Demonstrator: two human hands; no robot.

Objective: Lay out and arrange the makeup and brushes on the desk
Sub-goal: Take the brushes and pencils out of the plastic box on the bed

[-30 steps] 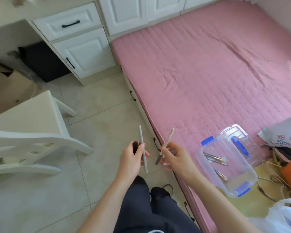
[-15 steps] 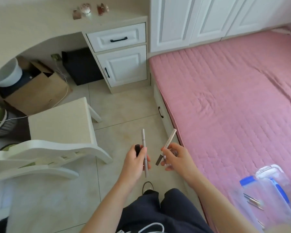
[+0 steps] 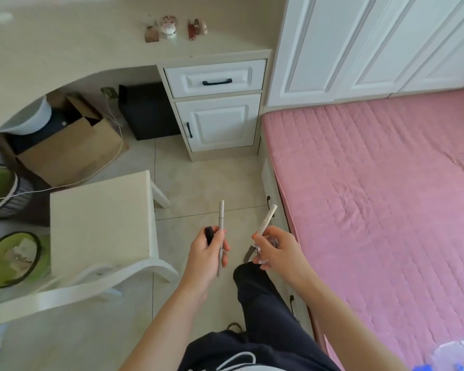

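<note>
Makeup carried toward the worktop (image 3: pixel 65 49)

The left hand (image 3: pixel 206 253) grips a silver pen (image 3: pixel 220 236) and a black tube (image 3: pixel 209 233); the right hand (image 3: pixel 276 250) grips a white pencil (image 3: pixel 267 219) and something clear. The worktop lies at 11 o'clock, the chair (image 3: pixel 99 220) between. Each hand pinches two things, so one could slip onto the floor.

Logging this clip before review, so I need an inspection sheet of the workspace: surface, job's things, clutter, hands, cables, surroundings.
Surface: desk, mostly bare.
Job's things: silver pencil and black tube in the left hand; white pencil and something clear in the right hand.
Clutter: small ornaments at the desk's back edge.
Hands: both closed on items, above the floor.
Cables: white cord under the desk.
Surroundings: chair, cardboard box, pink bed.
</note>
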